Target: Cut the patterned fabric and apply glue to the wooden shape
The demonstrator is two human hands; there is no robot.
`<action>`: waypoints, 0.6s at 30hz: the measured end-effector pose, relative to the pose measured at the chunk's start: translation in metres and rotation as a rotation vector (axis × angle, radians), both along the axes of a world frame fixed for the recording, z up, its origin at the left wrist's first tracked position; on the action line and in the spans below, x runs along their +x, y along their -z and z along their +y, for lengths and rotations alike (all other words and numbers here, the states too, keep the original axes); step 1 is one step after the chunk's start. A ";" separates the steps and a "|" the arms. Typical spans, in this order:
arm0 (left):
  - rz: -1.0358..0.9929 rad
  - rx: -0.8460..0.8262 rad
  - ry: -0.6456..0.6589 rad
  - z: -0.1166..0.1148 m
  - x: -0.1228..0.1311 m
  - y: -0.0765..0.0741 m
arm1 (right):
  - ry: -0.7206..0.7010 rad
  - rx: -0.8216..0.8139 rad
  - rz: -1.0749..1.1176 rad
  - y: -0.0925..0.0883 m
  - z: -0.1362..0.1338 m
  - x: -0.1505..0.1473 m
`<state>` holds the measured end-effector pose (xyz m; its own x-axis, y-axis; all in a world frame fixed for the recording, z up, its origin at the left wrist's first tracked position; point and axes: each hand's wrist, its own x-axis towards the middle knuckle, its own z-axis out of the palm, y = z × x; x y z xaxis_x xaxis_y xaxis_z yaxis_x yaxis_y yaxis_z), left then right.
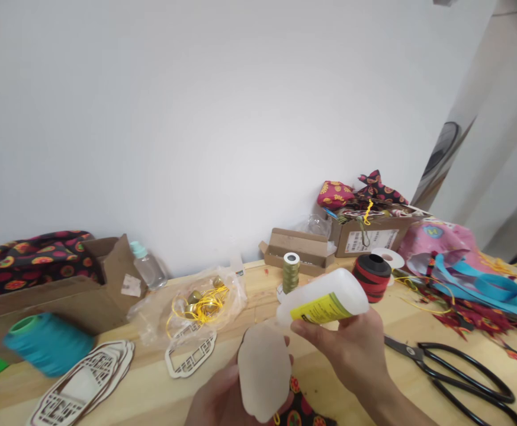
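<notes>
Centrally, gripped by edges in left hand (216,390), pale scalloped panel (265,374); near it, clasped in right hand (349,346), tilted yellow-labelled bottle (323,307), blurred narrow end seemingly toward panel; farther right, black-handled scissors (413,351).

The bare left hand (216,391) is cupped above the light wooden desk (145,390), well short of its far edge, thumb along one side and fingertips (287,341) curling up opposite. The bare right hand (349,349), nearer that edge, is closed in a grip, thumb stretched leftward; its bare forearm (394,402) slants back toward the desk's near side.
</notes>
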<state>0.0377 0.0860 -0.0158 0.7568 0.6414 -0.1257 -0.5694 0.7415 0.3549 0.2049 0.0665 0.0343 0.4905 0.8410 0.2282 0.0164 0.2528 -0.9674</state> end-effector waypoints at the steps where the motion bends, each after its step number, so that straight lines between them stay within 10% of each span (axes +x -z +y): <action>1: 0.008 -0.002 -0.005 0.000 0.000 0.000 | 0.004 0.008 0.003 0.000 -0.001 -0.001; 18: 0.070 0.019 0.011 -0.002 0.001 -0.004 | -0.054 0.112 -0.062 0.004 -0.001 0.000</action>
